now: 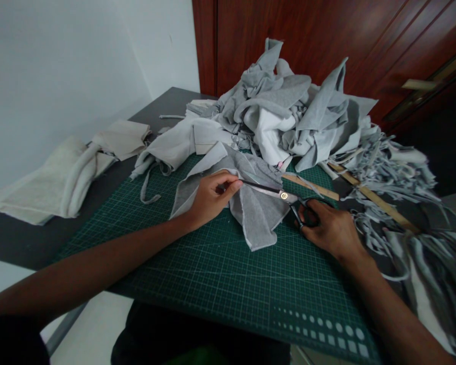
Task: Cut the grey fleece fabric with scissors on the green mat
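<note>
A crumpled grey cloth piece (256, 218) lies on the green cutting mat (228, 274). At its upper left edge, my left hand (213, 195) pinches the cloth between thumb and fingers. My right hand (327, 225) is closed around the black handles of the scissors (284, 195). The scissor blades point left across the cloth, their tips close to my left fingertips. Whether the blades have cloth between them is hard to tell.
Behind the mat rises a big heap of grey and white cloth (277, 106). Cut strips (395, 162) pile up at the right, beside wooden rulers (380, 200). Folded cream cloth (49, 182) lies at the left. A wall and a reddish wooden door (307, 30) stand behind.
</note>
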`<act>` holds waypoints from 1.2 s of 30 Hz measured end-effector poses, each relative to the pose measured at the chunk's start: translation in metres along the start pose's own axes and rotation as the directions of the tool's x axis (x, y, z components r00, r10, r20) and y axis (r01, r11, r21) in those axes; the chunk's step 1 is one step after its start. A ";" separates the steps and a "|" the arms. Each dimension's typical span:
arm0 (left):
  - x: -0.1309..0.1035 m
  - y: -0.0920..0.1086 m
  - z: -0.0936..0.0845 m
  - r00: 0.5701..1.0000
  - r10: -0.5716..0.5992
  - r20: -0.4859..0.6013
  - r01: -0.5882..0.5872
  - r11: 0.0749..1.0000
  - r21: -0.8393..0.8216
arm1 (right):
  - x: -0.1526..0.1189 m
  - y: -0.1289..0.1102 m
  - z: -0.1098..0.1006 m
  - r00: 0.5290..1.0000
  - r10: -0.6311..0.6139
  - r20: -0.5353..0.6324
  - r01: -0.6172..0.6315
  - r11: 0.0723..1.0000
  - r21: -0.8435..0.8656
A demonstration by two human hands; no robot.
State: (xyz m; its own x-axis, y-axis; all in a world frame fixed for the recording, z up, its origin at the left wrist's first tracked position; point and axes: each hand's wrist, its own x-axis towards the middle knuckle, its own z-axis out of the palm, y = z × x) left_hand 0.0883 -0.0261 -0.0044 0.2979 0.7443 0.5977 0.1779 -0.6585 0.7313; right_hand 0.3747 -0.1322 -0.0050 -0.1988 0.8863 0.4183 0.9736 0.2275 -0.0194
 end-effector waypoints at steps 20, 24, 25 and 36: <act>-0.008 0.000 0.004 0.993 -0.081 0.083 0.091 0.987 -0.133 | 0.003 -0.018 0.000 0.995 0.101 0.015 -0.102 0.969 0.227; -0.013 -0.003 0.004 0.993 -0.090 0.082 0.107 0.968 -0.229 | 0.002 -0.015 0.002 0.995 0.088 0.037 -0.095 0.960 0.265; -0.013 -0.003 0.004 0.992 -0.095 0.086 0.114 0.960 -0.256 | 0.002 -0.015 0.003 0.996 0.080 0.041 -0.088 0.959 0.270; -0.010 0.006 -0.001 1.000 -0.013 -0.013 0.010 0.976 -0.216 | 0.001 -0.016 0.001 1.000 -0.010 0.013 0.006 0.962 0.273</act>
State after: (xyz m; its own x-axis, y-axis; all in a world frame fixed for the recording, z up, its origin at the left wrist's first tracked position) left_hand 0.0853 -0.0370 -0.0057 0.2832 0.7541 0.5925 -0.0258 -0.6116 0.7907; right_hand 0.3585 -0.1346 -0.0054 -0.2099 0.8892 0.4064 0.9047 0.3343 -0.2641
